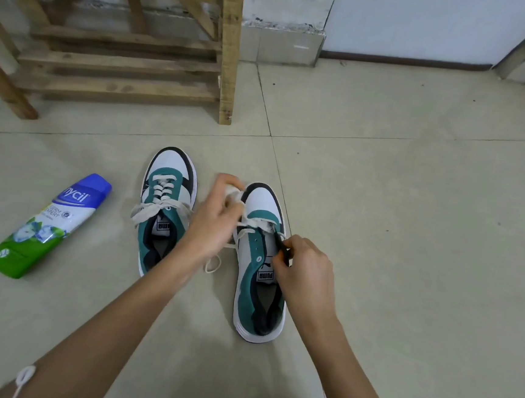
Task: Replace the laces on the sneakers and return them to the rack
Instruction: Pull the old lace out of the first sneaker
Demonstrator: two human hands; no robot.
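Two green, white and black sneakers stand side by side on the tiled floor, toes pointing away from me. The left sneaker [166,203] is fully laced with a white lace tied loosely. The right sneaker [262,262] has its white lace [252,223] only through the upper eyelets. My left hand [218,217] pinches a bunch of that lace beside the shoe's toe. My right hand [304,266] pinches the dark edge of the eyelet flap on the shoe's right side. A loose loop of lace [212,264] lies on the floor between the shoes.
A wooden slatted shoe rack [124,63] stands at the back left against the wall. A blue, white and green powder bottle [52,225] lies on the floor to the left of the sneakers. A white door is at the back right.
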